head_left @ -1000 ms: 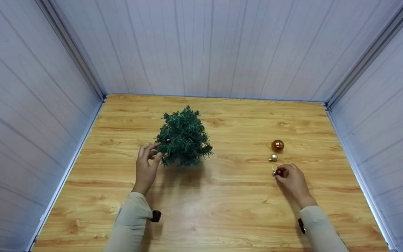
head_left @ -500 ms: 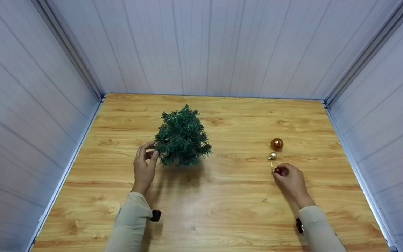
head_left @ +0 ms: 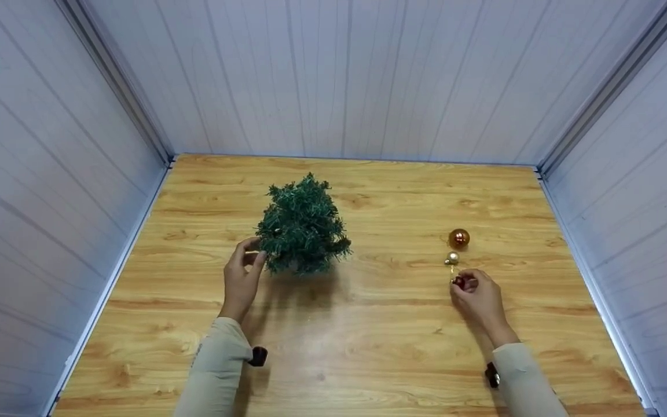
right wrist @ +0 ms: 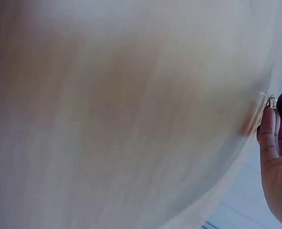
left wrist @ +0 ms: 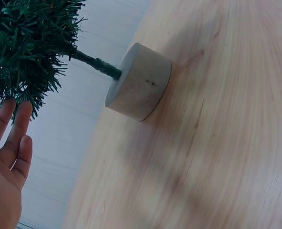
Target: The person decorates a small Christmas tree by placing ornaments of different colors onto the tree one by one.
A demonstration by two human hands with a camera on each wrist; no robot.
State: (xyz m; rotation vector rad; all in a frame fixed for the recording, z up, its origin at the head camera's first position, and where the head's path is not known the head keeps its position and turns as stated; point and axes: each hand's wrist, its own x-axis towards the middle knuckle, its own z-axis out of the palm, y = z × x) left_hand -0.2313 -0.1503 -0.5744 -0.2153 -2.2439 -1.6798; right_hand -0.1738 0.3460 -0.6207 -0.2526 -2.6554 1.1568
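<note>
A small green artificial Christmas tree (head_left: 303, 229) stands upright on its round wooden base (left wrist: 143, 82), left of the table's middle. My left hand (head_left: 242, 281) is at the tree's left side. Its loosely bent fingers (left wrist: 17, 125) reach the outer branches without curling round them. On the right, my right hand (head_left: 482, 301) pinches a dark red bauble (head_left: 458, 282) between thumb and fingers, its gold cap (right wrist: 272, 101) and string loop showing. Just beyond those fingertips lies a small pale gold bauble (head_left: 453, 258). Behind it is a larger copper-orange bauble (head_left: 459, 238).
The wood-grain table (head_left: 380, 347) is closed in by a pale panelled wall (head_left: 345, 75) at the back and by similar walls at left and right. A dark wrist camera (head_left: 258, 356) sits at the left sleeve, another at the right.
My right hand has shifted slightly left with the dark red bauble, and its string loop has turned. The left hand stays beside the tree with only a slight shift.
</note>
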